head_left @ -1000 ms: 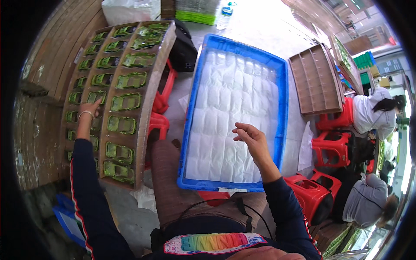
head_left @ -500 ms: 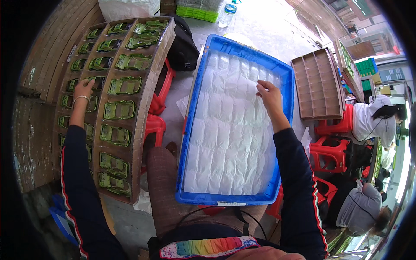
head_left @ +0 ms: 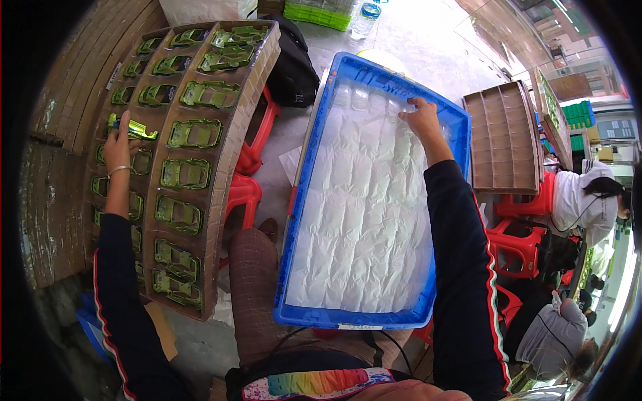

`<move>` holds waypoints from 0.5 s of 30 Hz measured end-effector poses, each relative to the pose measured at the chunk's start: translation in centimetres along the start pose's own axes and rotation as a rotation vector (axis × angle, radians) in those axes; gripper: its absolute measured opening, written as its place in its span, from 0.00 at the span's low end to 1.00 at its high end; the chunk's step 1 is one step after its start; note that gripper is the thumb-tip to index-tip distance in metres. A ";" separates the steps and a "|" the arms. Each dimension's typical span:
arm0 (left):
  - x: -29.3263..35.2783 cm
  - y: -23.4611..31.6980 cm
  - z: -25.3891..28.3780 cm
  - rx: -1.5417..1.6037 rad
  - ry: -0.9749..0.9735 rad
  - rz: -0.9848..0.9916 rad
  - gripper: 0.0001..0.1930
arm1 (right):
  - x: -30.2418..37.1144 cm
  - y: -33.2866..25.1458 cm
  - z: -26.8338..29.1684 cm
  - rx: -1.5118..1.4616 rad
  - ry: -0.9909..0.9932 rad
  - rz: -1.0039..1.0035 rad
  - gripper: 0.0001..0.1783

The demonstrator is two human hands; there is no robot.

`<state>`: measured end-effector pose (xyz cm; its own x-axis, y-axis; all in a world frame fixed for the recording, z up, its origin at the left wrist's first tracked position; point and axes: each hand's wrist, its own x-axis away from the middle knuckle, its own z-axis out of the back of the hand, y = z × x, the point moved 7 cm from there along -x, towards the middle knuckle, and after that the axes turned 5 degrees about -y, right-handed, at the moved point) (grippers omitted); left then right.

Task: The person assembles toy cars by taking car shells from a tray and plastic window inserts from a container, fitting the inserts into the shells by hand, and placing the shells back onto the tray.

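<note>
My left hand [head_left: 119, 146] is closed around a shiny green toy car body [head_left: 140, 129], lifted above a brown compartment tray [head_left: 212, 200]. More green car bodies [head_left: 184, 173] lie in the tray's cells around it, some with dark parts inside. My right hand [head_left: 424, 120] hovers over the far right part of a blue plastic crate [head_left: 286, 267]. Its thumb and forefinger are apart, and nothing shows between them. White crinkled sheeting [head_left: 358, 220] covers most of the crate's inside, dented in rows. Clear plastic pockets [head_left: 360, 99] show along its far edge.
Red stools [head_left: 246, 194] stand beside the tray and at the right. An empty brown divided tray [head_left: 501, 137] sits right of the crate. Behind are a black bag [head_left: 289, 67] and a water bottle [head_left: 365, 21]. Other people [head_left: 582, 200] sit at the far right.
My left hand has lifted a green toy car body out of its cell. My right hand has shifted toward the crate's far right corner, and its fingers have spread.
</note>
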<state>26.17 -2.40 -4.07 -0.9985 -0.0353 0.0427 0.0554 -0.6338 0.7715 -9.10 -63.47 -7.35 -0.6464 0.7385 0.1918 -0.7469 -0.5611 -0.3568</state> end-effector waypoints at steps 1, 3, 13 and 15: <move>1.2 0.8 0.8 0.145 0.033 -0.095 0.38 | 0.0 0.0 0.0 -0.023 -0.024 0.003 0.31; 2.5 0.3 1.8 0.269 0.058 -0.080 0.32 | 0.1 -0.4 0.0 -0.016 -0.011 0.085 0.31; 17.0 5.8 -1.9 1.161 -0.502 -0.074 0.19 | 3.4 0.2 2.4 -0.149 0.408 0.300 0.27; 20.7 6.4 -3.9 1.327 -0.599 0.029 0.21 | 4.4 0.2 3.3 -0.214 0.448 0.378 0.19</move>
<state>5.88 -10.19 -0.67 -0.8657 0.4963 0.0651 0.3660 0.5387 0.7588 -12.59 -61.60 -3.58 -0.6972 0.6146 -0.3690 -0.4013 -0.7611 -0.5096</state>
